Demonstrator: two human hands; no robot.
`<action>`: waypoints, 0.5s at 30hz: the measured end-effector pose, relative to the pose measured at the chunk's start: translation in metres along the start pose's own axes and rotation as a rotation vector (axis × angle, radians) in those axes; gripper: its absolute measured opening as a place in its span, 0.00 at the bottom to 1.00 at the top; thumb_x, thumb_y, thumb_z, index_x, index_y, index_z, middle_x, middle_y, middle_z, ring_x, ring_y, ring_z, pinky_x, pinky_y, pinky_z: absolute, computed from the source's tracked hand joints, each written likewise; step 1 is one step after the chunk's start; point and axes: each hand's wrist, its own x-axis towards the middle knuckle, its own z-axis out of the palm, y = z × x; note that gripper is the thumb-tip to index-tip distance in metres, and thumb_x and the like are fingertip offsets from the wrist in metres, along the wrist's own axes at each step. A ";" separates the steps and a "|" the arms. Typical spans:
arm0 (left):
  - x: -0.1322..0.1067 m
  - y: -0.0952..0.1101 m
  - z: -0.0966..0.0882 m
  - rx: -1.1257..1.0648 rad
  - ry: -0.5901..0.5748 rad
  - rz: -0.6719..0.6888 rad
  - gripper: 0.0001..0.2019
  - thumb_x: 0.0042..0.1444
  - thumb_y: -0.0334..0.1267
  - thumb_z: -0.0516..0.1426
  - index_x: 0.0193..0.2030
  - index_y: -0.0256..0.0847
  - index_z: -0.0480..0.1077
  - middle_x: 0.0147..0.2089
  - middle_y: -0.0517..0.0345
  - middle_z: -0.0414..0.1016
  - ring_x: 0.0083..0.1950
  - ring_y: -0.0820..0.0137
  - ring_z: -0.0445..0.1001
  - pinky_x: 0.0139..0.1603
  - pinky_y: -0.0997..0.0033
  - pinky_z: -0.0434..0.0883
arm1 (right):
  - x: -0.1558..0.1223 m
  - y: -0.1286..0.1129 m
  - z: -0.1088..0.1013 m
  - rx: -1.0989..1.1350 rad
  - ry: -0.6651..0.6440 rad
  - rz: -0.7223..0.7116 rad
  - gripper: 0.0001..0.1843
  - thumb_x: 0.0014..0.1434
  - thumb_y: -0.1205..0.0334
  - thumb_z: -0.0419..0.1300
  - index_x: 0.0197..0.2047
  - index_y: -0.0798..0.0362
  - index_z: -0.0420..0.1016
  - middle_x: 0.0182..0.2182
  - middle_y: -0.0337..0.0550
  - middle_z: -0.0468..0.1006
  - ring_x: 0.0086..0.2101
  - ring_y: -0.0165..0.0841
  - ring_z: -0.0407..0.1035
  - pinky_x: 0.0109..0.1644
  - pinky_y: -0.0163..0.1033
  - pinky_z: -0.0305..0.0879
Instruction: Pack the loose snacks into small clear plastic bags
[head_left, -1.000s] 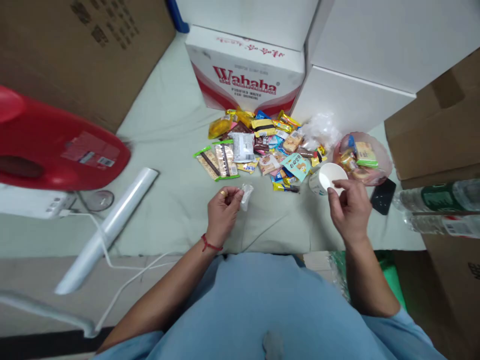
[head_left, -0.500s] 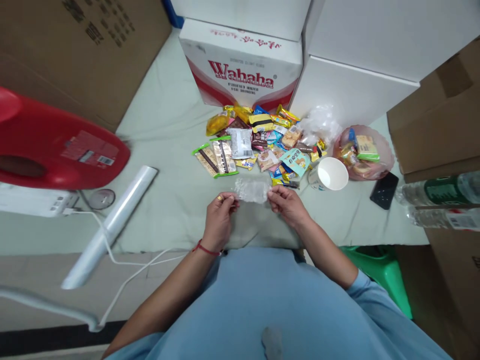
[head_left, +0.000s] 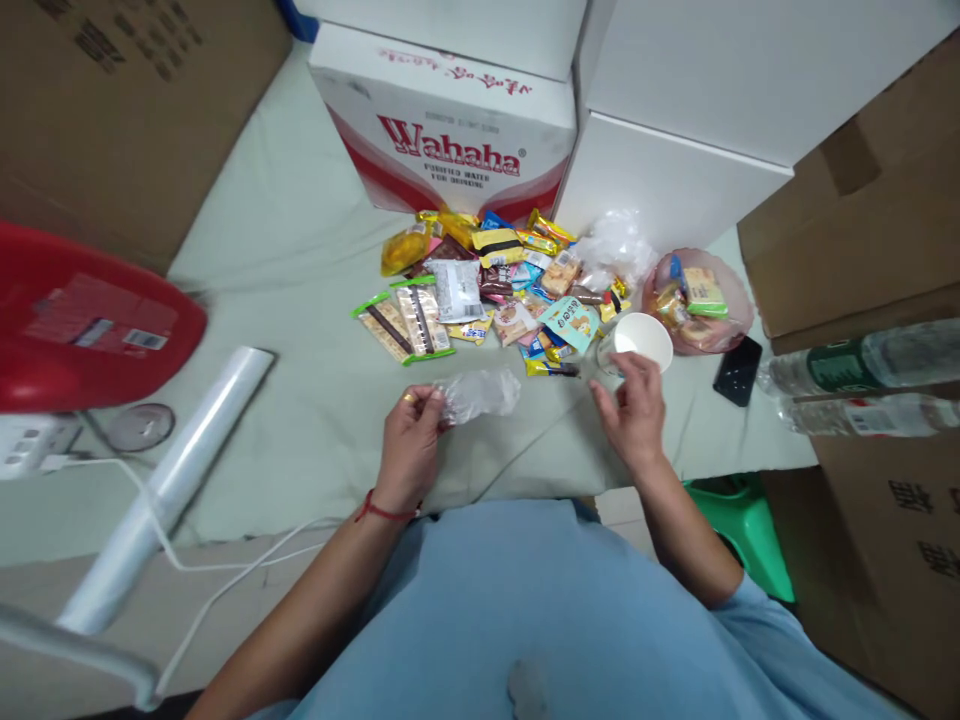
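Wrapper point(head_left: 484, 393) of clear plastic, over the tabletop point(head_left: 315, 430), looks light, limp, slippery, best pinched by its ends; left hand point(head_left: 411, 435) grips one, right hand point(head_left: 637, 415), spread, overlaps the cup point(head_left: 649, 338), contact unclear.

Pinching with thumb and fingers of left hand point(head_left: 411, 430). Holding right hand point(head_left: 634, 415) well apart, thumb spread from loosely curled fingers. Angling forearms point(head_left: 322, 585) inward.
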 end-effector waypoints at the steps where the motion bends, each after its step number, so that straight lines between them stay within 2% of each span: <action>1: -0.001 -0.001 -0.003 0.025 -0.005 0.007 0.24 0.50 0.61 0.67 0.37 0.43 0.68 0.32 0.64 0.68 0.32 0.73 0.67 0.33 0.73 0.68 | 0.002 0.012 -0.009 -0.150 0.062 -0.006 0.26 0.65 0.48 0.63 0.63 0.48 0.76 0.60 0.57 0.73 0.36 0.37 0.72 0.39 0.44 0.73; 3: -0.005 -0.003 -0.005 0.064 -0.024 0.009 0.24 0.51 0.61 0.67 0.37 0.43 0.68 0.31 0.65 0.68 0.31 0.72 0.66 0.32 0.73 0.67 | 0.001 0.034 -0.025 -0.347 0.050 -0.005 0.22 0.66 0.51 0.60 0.60 0.50 0.78 0.57 0.56 0.76 0.40 0.41 0.75 0.40 0.44 0.72; 5: -0.010 -0.005 -0.004 0.105 -0.041 0.021 0.23 0.52 0.61 0.66 0.37 0.43 0.69 0.30 0.65 0.68 0.31 0.72 0.65 0.33 0.73 0.66 | -0.006 0.052 -0.042 -0.412 0.037 -0.034 0.16 0.69 0.54 0.56 0.51 0.52 0.81 0.47 0.54 0.81 0.41 0.42 0.75 0.40 0.43 0.71; 7: -0.014 -0.005 -0.003 0.147 -0.056 0.044 0.23 0.54 0.61 0.66 0.37 0.43 0.70 0.30 0.64 0.69 0.31 0.72 0.65 0.34 0.73 0.66 | -0.014 0.066 -0.064 -0.417 0.150 -0.079 0.14 0.71 0.54 0.55 0.46 0.52 0.80 0.39 0.51 0.81 0.38 0.41 0.75 0.41 0.43 0.69; 9: -0.018 -0.006 -0.001 0.170 -0.102 0.047 0.23 0.53 0.61 0.67 0.37 0.42 0.71 0.30 0.63 0.71 0.32 0.72 0.66 0.34 0.73 0.66 | -0.011 0.078 -0.094 -0.452 0.365 -0.104 0.12 0.70 0.54 0.59 0.44 0.52 0.79 0.34 0.48 0.79 0.34 0.40 0.72 0.40 0.43 0.67; 10: -0.019 -0.006 0.000 0.168 -0.137 0.039 0.23 0.52 0.61 0.67 0.36 0.42 0.72 0.30 0.62 0.71 0.32 0.71 0.67 0.35 0.72 0.67 | -0.001 0.086 -0.110 -0.487 0.480 -0.101 0.10 0.68 0.55 0.61 0.42 0.52 0.78 0.32 0.47 0.78 0.32 0.39 0.70 0.39 0.43 0.64; 12: -0.020 -0.005 0.001 0.152 -0.207 0.014 0.23 0.49 0.60 0.69 0.35 0.42 0.73 0.31 0.61 0.73 0.33 0.71 0.69 0.36 0.71 0.69 | 0.039 0.102 -0.143 -0.583 0.686 -0.058 0.06 0.64 0.59 0.66 0.35 0.50 0.76 0.29 0.47 0.74 0.31 0.40 0.67 0.38 0.45 0.58; 13: -0.020 -0.005 0.002 0.142 -0.229 0.003 0.22 0.48 0.58 0.70 0.35 0.41 0.73 0.32 0.60 0.74 0.33 0.70 0.71 0.37 0.71 0.70 | 0.068 0.112 -0.159 -0.622 0.721 -0.015 0.06 0.62 0.63 0.66 0.33 0.50 0.75 0.29 0.49 0.75 0.31 0.40 0.66 0.38 0.46 0.56; 15: -0.021 -0.003 0.004 0.132 -0.248 -0.010 0.21 0.46 0.54 0.71 0.36 0.41 0.74 0.34 0.58 0.76 0.35 0.69 0.73 0.38 0.70 0.71 | 0.134 0.131 -0.186 -0.678 0.651 0.111 0.07 0.61 0.67 0.66 0.31 0.51 0.75 0.30 0.51 0.75 0.32 0.39 0.64 0.38 0.47 0.55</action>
